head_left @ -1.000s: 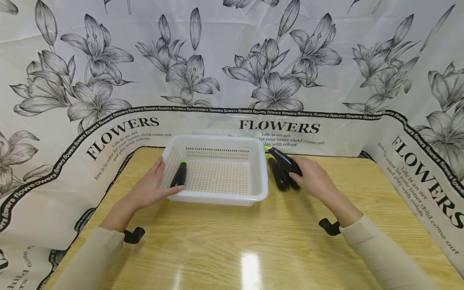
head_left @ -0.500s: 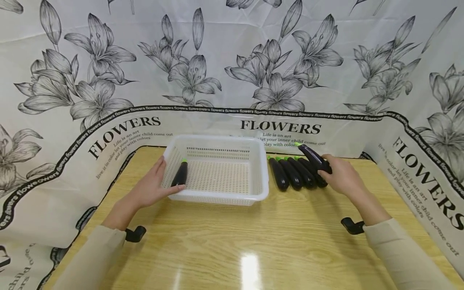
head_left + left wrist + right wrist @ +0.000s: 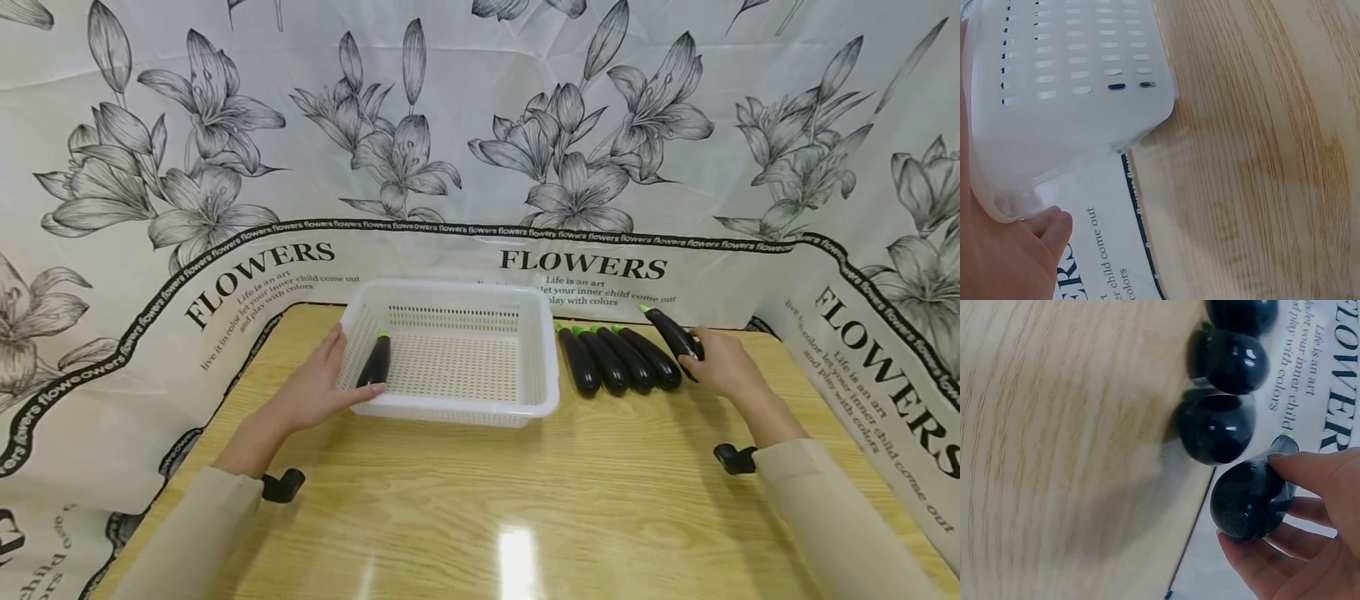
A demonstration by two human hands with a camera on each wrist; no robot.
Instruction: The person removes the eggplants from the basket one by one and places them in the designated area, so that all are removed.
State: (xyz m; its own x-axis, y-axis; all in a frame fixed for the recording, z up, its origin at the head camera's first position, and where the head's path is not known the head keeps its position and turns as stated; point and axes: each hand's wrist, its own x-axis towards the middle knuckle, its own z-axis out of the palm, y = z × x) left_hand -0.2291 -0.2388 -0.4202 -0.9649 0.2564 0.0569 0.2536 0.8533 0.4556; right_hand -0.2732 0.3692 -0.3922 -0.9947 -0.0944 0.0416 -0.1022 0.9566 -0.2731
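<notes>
My right hand (image 3: 723, 362) grips a dark purple eggplant (image 3: 670, 332) by its thick end, its green stem pointing away and to the left. In the right wrist view, thumb and fingers close around that eggplant (image 3: 1250, 500); whether it touches the table cannot be told. Several more eggplants (image 3: 630, 362) lie side by side to its left. My left hand (image 3: 315, 387) holds the left end of a white perforated plastic basket (image 3: 457, 407), thumb over the front rim and fingers along the outside. One eggplant (image 3: 377, 358) lies inside, near that hand, its lower end partly hidden.
The wood-grain table (image 3: 450, 500) extends in front of the basket and the row. A white flower-printed cloth (image 3: 420, 183) rises behind the table and along both sides. Black wrist mounts (image 3: 283, 486) hang at the sleeves.
My right hand has moved right with its eggplant, away from the basket, uncovering the row, then settled lower at the row's right end. The left hand and basket have stayed in place.
</notes>
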